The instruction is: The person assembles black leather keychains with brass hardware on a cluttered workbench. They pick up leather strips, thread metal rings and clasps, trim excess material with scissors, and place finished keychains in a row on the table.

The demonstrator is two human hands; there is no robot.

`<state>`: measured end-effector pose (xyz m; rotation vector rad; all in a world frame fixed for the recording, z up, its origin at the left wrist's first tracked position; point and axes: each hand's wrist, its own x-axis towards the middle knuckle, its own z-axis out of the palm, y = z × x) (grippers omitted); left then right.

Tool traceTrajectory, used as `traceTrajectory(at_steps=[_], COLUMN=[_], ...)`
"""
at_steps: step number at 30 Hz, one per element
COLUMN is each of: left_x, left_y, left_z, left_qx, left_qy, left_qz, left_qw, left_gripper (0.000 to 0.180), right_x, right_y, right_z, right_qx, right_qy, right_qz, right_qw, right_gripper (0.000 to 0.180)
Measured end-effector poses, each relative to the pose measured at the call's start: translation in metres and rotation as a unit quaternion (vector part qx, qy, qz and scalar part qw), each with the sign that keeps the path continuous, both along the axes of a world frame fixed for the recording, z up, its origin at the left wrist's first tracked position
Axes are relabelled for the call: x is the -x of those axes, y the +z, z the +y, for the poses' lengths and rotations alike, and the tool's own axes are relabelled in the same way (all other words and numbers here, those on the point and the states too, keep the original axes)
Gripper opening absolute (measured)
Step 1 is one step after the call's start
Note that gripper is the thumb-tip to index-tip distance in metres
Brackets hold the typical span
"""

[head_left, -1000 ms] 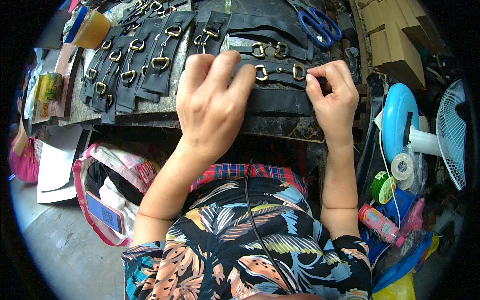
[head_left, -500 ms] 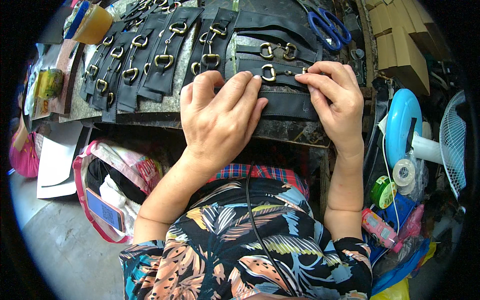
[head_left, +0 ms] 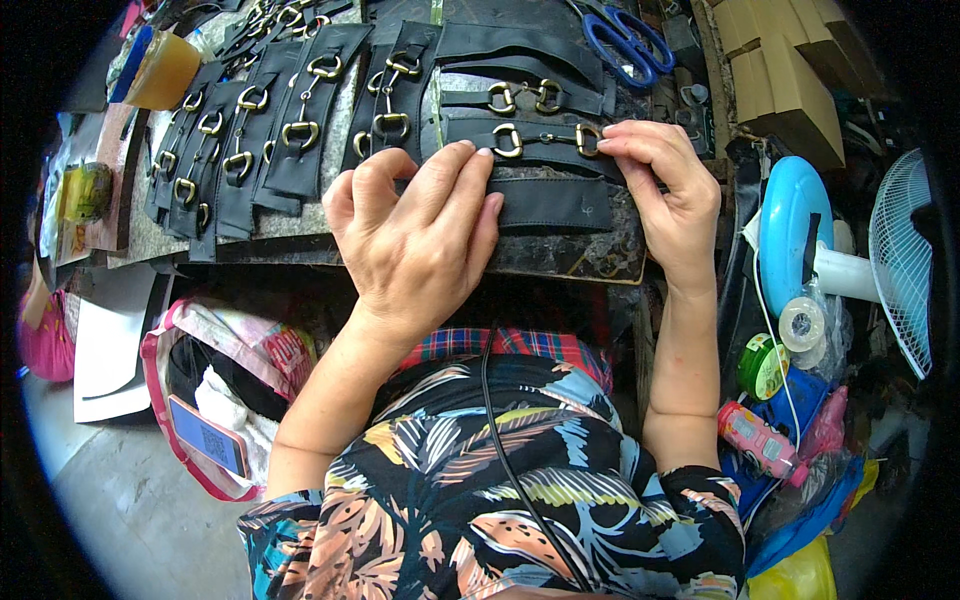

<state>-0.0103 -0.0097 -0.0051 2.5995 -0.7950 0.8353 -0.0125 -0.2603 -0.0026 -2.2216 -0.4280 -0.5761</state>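
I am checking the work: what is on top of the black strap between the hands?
Two gold-coloured rings and a small link lie on the black strap. The left hand covers part of its left end, hiding anything there.

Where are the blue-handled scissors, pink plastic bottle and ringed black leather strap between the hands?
Blue-handled scissors [head_left: 628, 47]: head view, handle.
Pink plastic bottle [head_left: 760, 440]: head view, body.
Ringed black leather strap [head_left: 549, 149]: head view, middle.

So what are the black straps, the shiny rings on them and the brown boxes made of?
Black straps: leather or imitation leather, judging by the smooth, low-sheen face and stitched edge; which one, I can't tell.
Rings: probably metal with a brassy finish, given the golden tone and bright highlights.
Brown boxes: likely plain cardboard, matte with flat sides.
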Motion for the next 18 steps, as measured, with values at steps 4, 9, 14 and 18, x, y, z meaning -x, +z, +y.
traceTrajectory(at_steps=[4,9,14,18], left_x=[0.0,-0.003,-0.001,0.002], left_y=[-0.001,-0.004,-0.003,0.001], left_z=[0.001,0.002,0.006,0.014], left_qx=[0.012,0.037,0.053,0.078], left_qy=[-0.006,-0.021,-0.021,-0.02], left_qz=[-0.001,-0.014,-0.018,-0.03], left_qw=[1.0,0.999,0.998,0.996], left_gripper=[0.028,0.025,0.024,0.024], right_x=[0.001,0.003,0.005,0.003], right_y=[0.0,0.003,0.009,0.018], right_z=[0.001,0.003,0.003,0.005], right_qx=[0.004,-0.004,0.005,0.035], right_qy=[-0.003,-0.004,-0.004,-0.017], right_qz=[-0.002,0.02,0.021,-0.006], right_qw=[1.0,1.0,1.0,0.999], right_gripper=[0.023,0.024,0.024,0.021])
